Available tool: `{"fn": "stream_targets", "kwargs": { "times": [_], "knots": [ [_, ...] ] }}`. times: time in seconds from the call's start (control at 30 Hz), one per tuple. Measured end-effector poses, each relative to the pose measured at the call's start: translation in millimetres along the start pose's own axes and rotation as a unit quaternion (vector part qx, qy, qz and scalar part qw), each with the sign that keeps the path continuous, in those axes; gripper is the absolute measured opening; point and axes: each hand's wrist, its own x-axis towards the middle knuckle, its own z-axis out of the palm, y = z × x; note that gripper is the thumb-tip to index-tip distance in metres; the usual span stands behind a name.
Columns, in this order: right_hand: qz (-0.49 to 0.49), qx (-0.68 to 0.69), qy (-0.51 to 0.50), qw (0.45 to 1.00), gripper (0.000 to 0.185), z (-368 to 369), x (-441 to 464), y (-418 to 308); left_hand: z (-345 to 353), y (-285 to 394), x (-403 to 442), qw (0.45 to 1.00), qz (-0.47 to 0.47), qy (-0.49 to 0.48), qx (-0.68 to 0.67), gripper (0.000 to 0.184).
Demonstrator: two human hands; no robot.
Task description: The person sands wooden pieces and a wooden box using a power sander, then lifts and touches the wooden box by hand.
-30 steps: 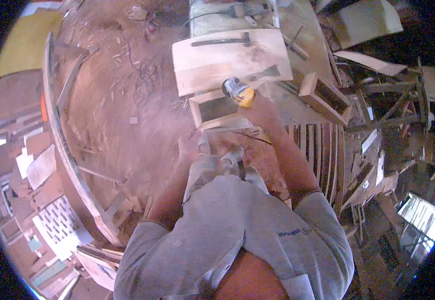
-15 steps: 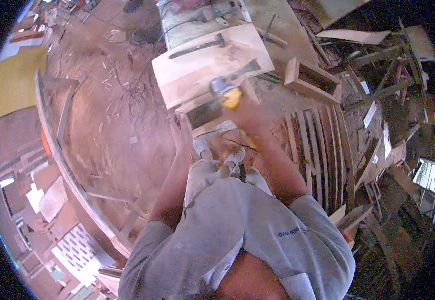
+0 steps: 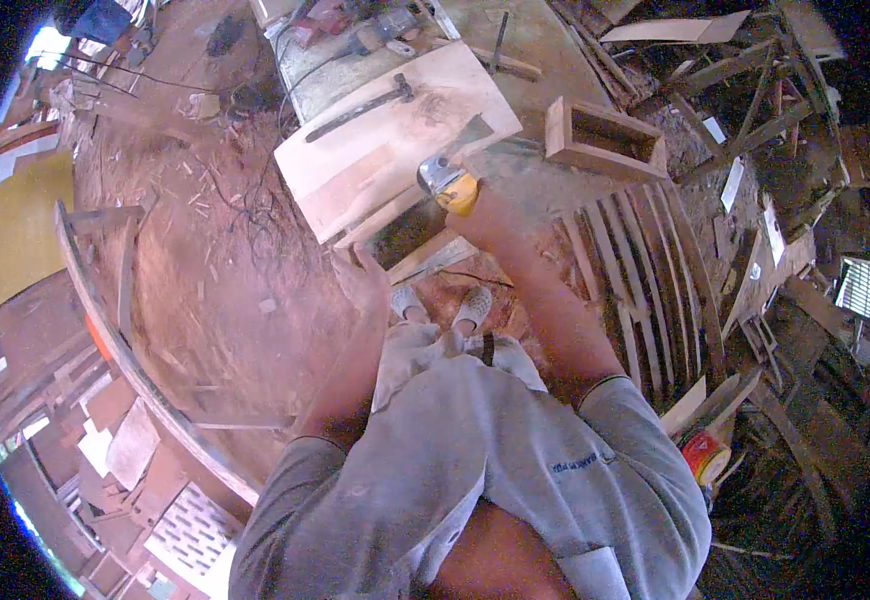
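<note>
My right hand (image 3: 475, 213) is wrapped round a yellow angle grinder (image 3: 458, 190) with a silver head. The grinder sits over the edge of a wooden box frame (image 3: 375, 217), which rests against a pale board (image 3: 330, 170). My left hand (image 3: 362, 272) grips the frame's near left corner, its fingers partly hidden and slightly blurred. On the board, beyond both hands, lies a hammer (image 3: 360, 108). A dark triangular scrap (image 3: 475, 130) is near the board's right edge. Fine dust hangs in the air to the right of the grinder.
Another wooden box frame (image 3: 605, 140) sits on the floor at right. Several wood strips (image 3: 625, 290) lie side by side near my right arm. A long curved timber (image 3: 145, 380) stands at left. Power tools (image 3: 380, 35) and a cable are at the bench's far end.
The view has shifted, so the board and bench appear further left and lower. The grinder remains in my right hand at the frame's edge, and my left hand stays at the corner.
</note>
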Motion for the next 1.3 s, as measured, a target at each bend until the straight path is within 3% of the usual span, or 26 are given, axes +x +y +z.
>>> {"fn": "stream_targets", "kwargs": {
  "times": [0.1, 0.2, 0.3, 0.4, 0.53, 0.63, 0.73, 0.83, 0.93, 1.03, 1.17, 1.23, 1.3],
  "knots": [
    [-0.007, 0.06, 0.035, 0.998, 0.073, 4.6, 17.1, 29.8, 1.7, -2.0, 1.9, 1.0, 0.001, -0.001, 0.003, 0.072],
    [0.004, 0.032, 0.012, 0.999, 0.071, -43.6, 2.1, 7.8, 26.6, -25.0, 6.4, 1.0, -0.001, 0.003, -0.02, 0.072],
    [0.0, 0.111, 0.085, 0.99, 0.071, -30.4, 13.3, 30.2, 31.8, -36.2, 10.8, 1.0, -0.003, -0.027, -0.007, 0.072],
    [0.023, 0.1, 0.077, 0.992, 0.072, -32.0, 17.5, 54.8, 31.5, -37.8, 12.6, 0.999, 0.018, -0.027, 0.017, 0.069],
    [-0.002, 0.183, 0.12, 0.976, 0.069, -37.7, 9.3, 73.1, 37.8, -42.9, 18.4, 1.0, 0.011, -0.019, -0.017, 0.061],
    [-0.008, 0.189, 0.076, 0.979, 0.068, -62.7, -16.1, 53.3, 15.9, -17.0, 6.6, 0.977, 0.119, 0.134, 0.113, 0.055],
    [0.017, 0.157, 0.044, 0.986, 0.068, -63.9, -21.2, 20.7, 55.6, -50.9, 16.5, 0.997, 0.025, 0.078, -0.004, 0.054],
    [0.034, 0.138, 0.025, 0.99, 0.07, -58.2, -15.9, 7.1, 39.8, -41.9, 13.1, 0.996, -0.017, -0.008, -0.091, 0.058],
    [0.041, 0.149, 0.028, 0.988, 0.077, -42.5, -8.3, 13.8, 40.2, -47.7, 14.6, 0.998, 0.045, 0.032, 0.03, 0.061],
    [0.035, 0.144, 0.025, 0.989, 0.076, -36.9, -7.9, 27.6, 14.7, -23.7, 6.0, 0.998, 0.05, 0.001, 0.033, 0.062],
    [0.05, 0.067, 0.032, 0.996, 0.072, -27.1, -17.5, 30.5, 53.2, -59.6, 18.7, 1.0, 0.005, 0.011, -0.028, 0.061],
    [0.061, 0.043, 0.029, 0.997, 0.074, -34.4, -27.7, 25.0, 44.5, -44.2, 15.9, 0.999, 0.017, 0.025, -0.012, 0.061],
    [0.073, 0.02, 0.024, 0.997, 0.076, -38.5, -35.4, 24.3, 17.1, -16.8, 8.7, 0.999, -0.005, -0.027, -0.028, 0.06]
  ]
}}
